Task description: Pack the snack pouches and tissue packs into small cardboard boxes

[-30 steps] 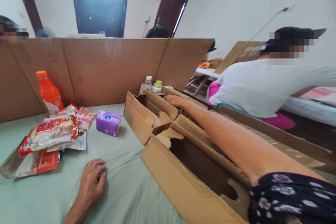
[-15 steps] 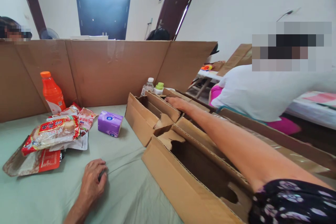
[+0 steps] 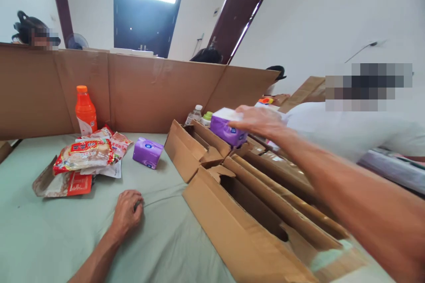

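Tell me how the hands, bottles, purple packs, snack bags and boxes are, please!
Right hand: gripping
Held purple pack: clasped in that hand
Left hand: curled, resting on the cloth; grip unclear
Other purple pack: lying on the cloth
Orange bottle: upright, capped
Clear bottle: capped
Green-capped bottle: capped
Snack bags: piled up
Cardboard boxes: open-topped

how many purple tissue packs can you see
2: one pack on the green cloth, another pack in the right hand above the boxes, which may hide more.
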Tool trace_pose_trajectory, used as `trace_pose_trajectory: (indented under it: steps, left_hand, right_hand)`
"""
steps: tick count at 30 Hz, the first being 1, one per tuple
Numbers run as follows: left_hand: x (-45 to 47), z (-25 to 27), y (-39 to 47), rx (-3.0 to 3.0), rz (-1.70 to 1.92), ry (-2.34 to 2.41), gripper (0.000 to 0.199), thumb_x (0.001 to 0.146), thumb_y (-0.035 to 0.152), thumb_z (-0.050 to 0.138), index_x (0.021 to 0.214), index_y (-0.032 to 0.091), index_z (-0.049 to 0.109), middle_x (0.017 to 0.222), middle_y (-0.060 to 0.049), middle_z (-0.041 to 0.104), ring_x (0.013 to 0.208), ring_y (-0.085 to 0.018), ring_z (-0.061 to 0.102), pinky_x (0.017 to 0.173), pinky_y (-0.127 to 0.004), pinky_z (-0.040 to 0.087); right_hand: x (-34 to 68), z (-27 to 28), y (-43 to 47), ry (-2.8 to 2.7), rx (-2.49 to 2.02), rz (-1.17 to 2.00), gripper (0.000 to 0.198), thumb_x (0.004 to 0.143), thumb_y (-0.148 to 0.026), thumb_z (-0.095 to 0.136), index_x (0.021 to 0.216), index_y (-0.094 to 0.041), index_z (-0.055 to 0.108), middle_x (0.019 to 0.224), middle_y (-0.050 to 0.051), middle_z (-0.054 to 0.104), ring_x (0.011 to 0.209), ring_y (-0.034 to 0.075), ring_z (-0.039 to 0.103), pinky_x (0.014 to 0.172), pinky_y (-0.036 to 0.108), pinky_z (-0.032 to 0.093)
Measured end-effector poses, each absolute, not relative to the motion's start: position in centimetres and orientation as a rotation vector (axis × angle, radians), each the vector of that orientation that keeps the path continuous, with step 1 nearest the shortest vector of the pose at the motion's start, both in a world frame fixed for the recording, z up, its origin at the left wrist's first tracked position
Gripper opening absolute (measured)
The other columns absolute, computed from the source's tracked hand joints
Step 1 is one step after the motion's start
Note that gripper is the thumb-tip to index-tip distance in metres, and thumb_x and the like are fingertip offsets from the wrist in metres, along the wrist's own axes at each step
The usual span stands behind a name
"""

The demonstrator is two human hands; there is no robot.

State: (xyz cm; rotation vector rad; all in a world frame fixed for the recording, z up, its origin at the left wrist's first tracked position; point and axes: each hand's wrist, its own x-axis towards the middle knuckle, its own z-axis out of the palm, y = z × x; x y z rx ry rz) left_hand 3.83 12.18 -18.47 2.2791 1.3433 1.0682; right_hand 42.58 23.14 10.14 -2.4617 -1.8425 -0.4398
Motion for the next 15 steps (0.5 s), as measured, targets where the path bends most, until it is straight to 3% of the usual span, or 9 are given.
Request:
trace_pose_trajectory:
  steps: [4, 7, 11, 15]
  left_hand:
    - [3.8, -19.0, 12.1, 2.28, 1.014, 1.329, 0.011, 0.091, 0.019, 0.063, 0.096, 0.018, 0.073, 0.106, -0.009, 0.074, 0.103, -0.023, 0.068, 0.096, -0.045, 0.055]
    - [3.8, -19.4, 12.0, 2.288, 0.983, 1.329, 0.021, 0.098, 0.035, 0.065, 0.108, 0.017, 0.068, 0.115, -0.007, 0.07, 0.107, -0.022, 0.067, 0.097, -0.046, 0.055]
    - [3.9, -19.6, 11.7, 2.304, 0.946, 1.344, 0.028, 0.099, 0.037, 0.063, 0.119, 0.018, 0.065, 0.124, -0.009, 0.067, 0.109, -0.023, 0.066, 0.096, -0.046, 0.057]
    - [4.1, -19.7, 11.6, 2.313, 0.913, 1.367, 0.029, 0.099, 0.037, 0.063, 0.121, 0.018, 0.065, 0.125, -0.009, 0.066, 0.109, -0.023, 0.066, 0.095, -0.046, 0.057]
  right_hand:
    - [39.1, 13.6, 20.5, -1.755, -2.434, -0.553, 0.054, 0.092, -0.052, 0.058, 0.135, -0.019, 0.058, 0.121, 0.023, 0.071, 0.111, 0.039, 0.066, 0.084, 0.046, 0.048]
    - [35.2, 14.6, 18.9, -1.822, -2.217, -0.523, 0.054, 0.089, -0.054, 0.061, 0.134, -0.024, 0.059, 0.124, 0.018, 0.071, 0.109, 0.038, 0.066, 0.089, 0.046, 0.048]
    - [29.1, 13.4, 18.7, -2.096, -1.955, -0.282, 0.048, 0.085, -0.048, 0.067, 0.127, -0.026, 0.065, 0.112, 0.009, 0.075, 0.1, 0.031, 0.069, 0.084, 0.038, 0.049]
    - [23.3, 9.9, 20.3, -2.354, -1.944, -0.074, 0.051, 0.084, -0.047, 0.064, 0.132, -0.027, 0.063, 0.115, 0.008, 0.075, 0.104, 0.029, 0.069, 0.085, 0.034, 0.049]
